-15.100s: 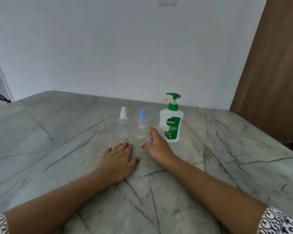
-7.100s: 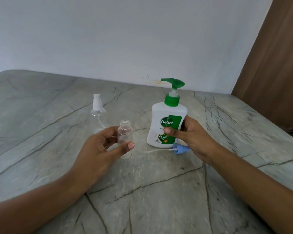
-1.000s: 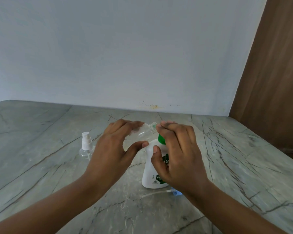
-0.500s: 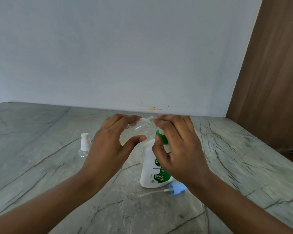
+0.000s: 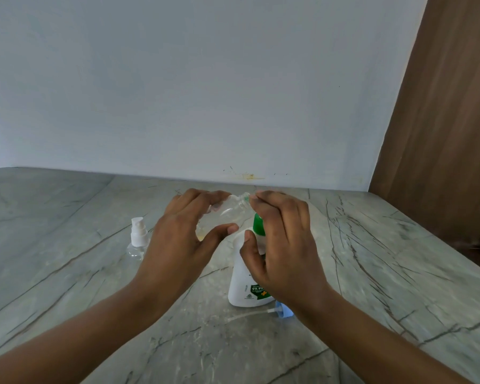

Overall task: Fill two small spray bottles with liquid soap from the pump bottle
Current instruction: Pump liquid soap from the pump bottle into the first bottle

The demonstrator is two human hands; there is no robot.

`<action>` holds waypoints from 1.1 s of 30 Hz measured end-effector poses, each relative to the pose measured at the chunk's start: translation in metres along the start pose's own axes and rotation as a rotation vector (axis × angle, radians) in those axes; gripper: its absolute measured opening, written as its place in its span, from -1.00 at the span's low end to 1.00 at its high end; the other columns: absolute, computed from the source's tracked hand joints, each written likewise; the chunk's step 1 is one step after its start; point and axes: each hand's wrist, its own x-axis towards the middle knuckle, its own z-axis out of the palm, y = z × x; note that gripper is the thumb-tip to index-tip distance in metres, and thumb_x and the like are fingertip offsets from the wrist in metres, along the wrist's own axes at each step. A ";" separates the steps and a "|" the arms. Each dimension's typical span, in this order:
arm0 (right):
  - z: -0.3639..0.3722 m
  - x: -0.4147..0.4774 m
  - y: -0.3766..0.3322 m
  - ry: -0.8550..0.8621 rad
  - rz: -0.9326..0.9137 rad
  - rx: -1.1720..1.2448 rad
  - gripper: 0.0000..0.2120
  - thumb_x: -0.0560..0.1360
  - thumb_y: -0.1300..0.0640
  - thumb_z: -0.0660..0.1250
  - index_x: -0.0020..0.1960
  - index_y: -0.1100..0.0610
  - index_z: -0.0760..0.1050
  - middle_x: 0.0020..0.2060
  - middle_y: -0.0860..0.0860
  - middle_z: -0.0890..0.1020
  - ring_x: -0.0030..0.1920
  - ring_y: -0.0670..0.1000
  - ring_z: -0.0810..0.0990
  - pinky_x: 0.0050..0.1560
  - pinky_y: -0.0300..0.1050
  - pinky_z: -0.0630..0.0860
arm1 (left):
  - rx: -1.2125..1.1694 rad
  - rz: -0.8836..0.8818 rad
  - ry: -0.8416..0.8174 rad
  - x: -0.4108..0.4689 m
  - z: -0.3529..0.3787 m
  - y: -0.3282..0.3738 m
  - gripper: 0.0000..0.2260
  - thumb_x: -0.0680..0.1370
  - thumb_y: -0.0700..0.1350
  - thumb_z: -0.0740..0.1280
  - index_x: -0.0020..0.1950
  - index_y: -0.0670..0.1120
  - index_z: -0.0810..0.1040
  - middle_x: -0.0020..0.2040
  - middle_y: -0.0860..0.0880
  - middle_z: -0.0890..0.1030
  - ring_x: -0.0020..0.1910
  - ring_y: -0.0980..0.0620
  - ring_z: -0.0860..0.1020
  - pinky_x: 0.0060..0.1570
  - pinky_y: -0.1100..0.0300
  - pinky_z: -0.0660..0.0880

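My left hand [image 5: 182, 239] grips a small clear spray bottle [image 5: 229, 210] with no cap, tilted with its open neck pointing right toward the pump nozzle. A little yellowish liquid shows at its lower end. My right hand [image 5: 281, 245] lies over the green pump head of the white soap pump bottle [image 5: 243, 284], fingers on top and thumb against the bottle's shoulder; the nozzle is hidden under my fingers. The blue spray cap [image 5: 283, 311] with its thin tube lies on the table by the pump bottle's base. A second clear spray bottle with a white cap [image 5: 137, 241] stands upright at the left.
All of this rests on a grey marble table [image 5: 385, 273] that meets a pale wall [image 5: 205, 92] at the back. A brown wooden panel [image 5: 449, 120] stands at the right. A small object lies past the table's right edge.
Since seven seconds ago my left hand has lifted and tilted the open bottle to the pump, and my right hand has moved onto the pump head. Over the last second, little has moved.
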 end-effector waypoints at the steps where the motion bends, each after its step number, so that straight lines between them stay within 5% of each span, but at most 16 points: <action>1: 0.000 -0.001 0.000 -0.001 -0.004 -0.005 -0.65 0.45 0.17 0.24 0.21 0.23 0.35 0.12 0.09 0.39 0.14 0.07 0.39 0.17 -0.14 0.40 | -0.001 0.001 -0.001 -0.001 0.001 -0.001 -0.65 0.41 0.07 0.38 0.17 0.04 0.51 -0.02 0.21 0.48 -0.02 0.19 0.49 -0.05 0.45 0.35; 18: -0.003 -0.004 0.000 -0.046 -0.011 0.015 -0.62 0.47 0.12 0.23 0.25 0.23 0.33 0.14 0.08 0.38 0.18 0.05 0.37 0.26 -0.16 0.32 | -0.012 -0.009 -0.003 -0.003 0.004 -0.003 -0.65 0.41 0.08 0.36 0.18 0.06 0.51 -0.01 0.19 0.50 -0.01 0.16 0.50 -0.04 0.36 0.40; 33: -0.011 0.010 0.006 -0.040 -0.083 -0.041 -0.68 0.46 0.18 0.24 0.13 0.34 0.53 0.01 0.18 0.59 0.09 0.06 0.44 0.09 -0.20 0.41 | 0.009 0.000 0.008 0.004 -0.002 0.000 -0.64 0.40 0.11 0.35 0.17 0.08 0.50 -0.04 0.27 0.45 -0.03 0.17 0.50 -0.06 0.41 0.36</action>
